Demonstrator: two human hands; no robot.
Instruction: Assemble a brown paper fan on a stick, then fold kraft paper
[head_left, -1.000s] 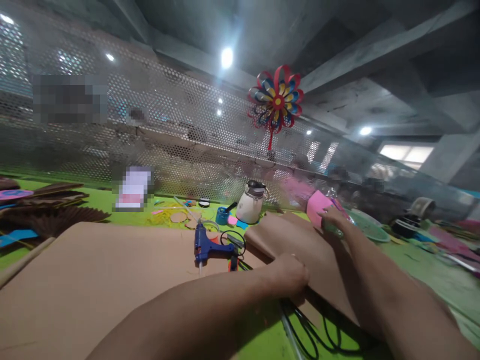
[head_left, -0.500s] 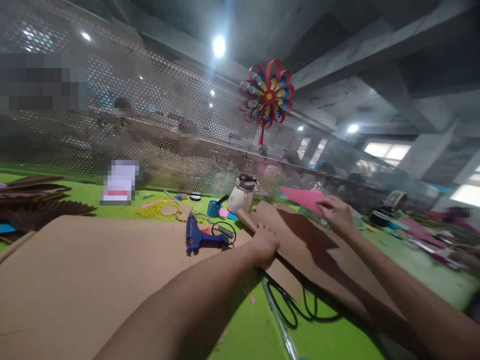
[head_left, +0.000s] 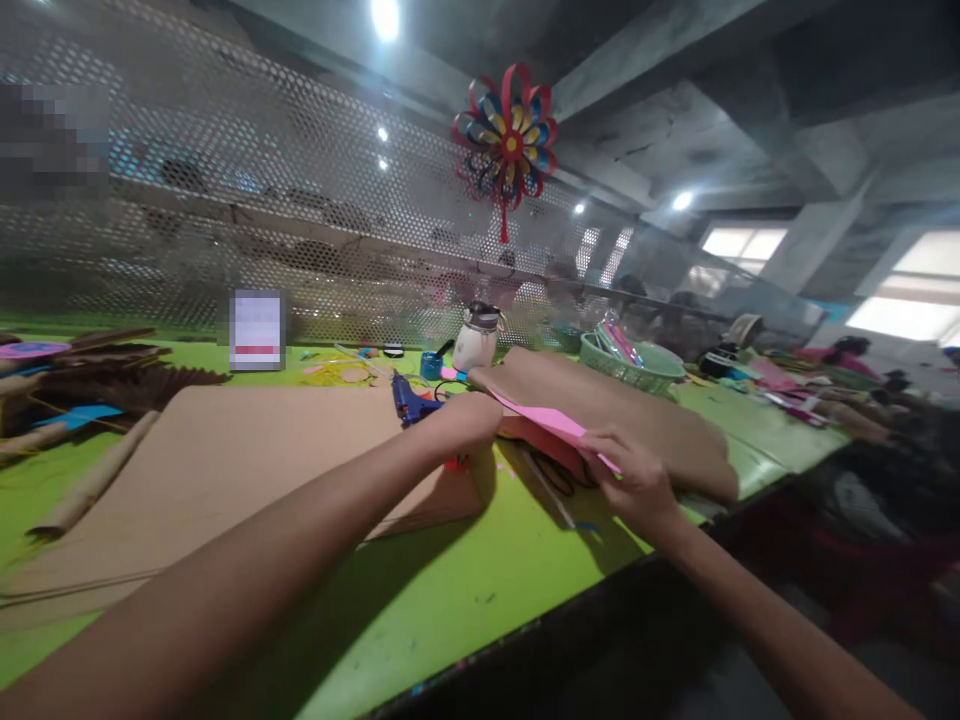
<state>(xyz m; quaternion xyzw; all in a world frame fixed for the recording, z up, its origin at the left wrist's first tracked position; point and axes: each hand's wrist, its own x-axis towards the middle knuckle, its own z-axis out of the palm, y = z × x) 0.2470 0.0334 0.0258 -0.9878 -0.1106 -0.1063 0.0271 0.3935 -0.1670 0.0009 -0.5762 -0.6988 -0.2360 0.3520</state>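
A pink sheet of paper is pinched in my right hand, which holds it by its near right end. The sheet slants down from upper left, low over the table. My left hand is at the sheet's far left end, beside the large brown paper; its fingers are hidden behind the back of the hand. Just left of it lies a blue glue gun, partly covered by my forearm. Behind the pink sheet lies another brown paper sheet, and a dark cable passes below.
On the green table stand a white jar, a blue pot and a green basket. Brown folded paper is piled at the left. A paper flower hangs above. The table's front edge runs diagonally.
My right hand has brought the pink sheet down and toward my left hand. The view has shifted, and the green basket now shows in full behind the brown sheet.
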